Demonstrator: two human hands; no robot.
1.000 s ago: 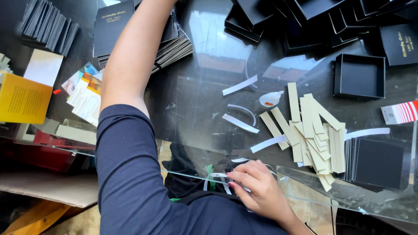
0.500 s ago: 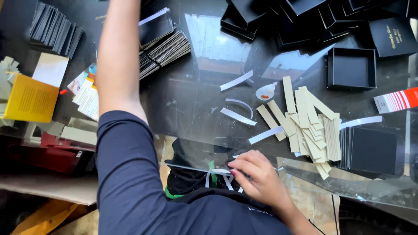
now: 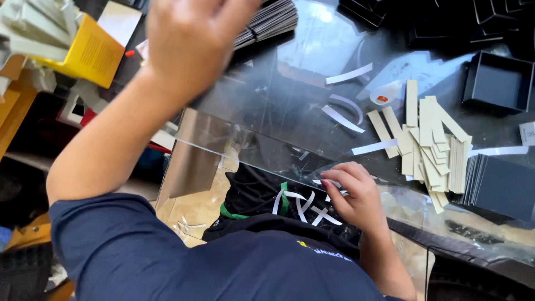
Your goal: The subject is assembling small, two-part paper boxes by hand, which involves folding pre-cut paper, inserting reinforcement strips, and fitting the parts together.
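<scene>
Head view: the left hand (image 3: 192, 47) is raised and blurred near the stack of dark cards (image 3: 267, 22) — I cannot tell its grip. The right hand (image 3: 356, 192) rests at the glass table (image 3: 267, 106) edge, fingers curled loosely over white strips (image 3: 304, 203) — best pinched singly.

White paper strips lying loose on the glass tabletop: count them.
5 white paper strips: one near the top centre, two curved ones below it, one beside the tan card pile, one right of that pile. More may be hidden.
</scene>
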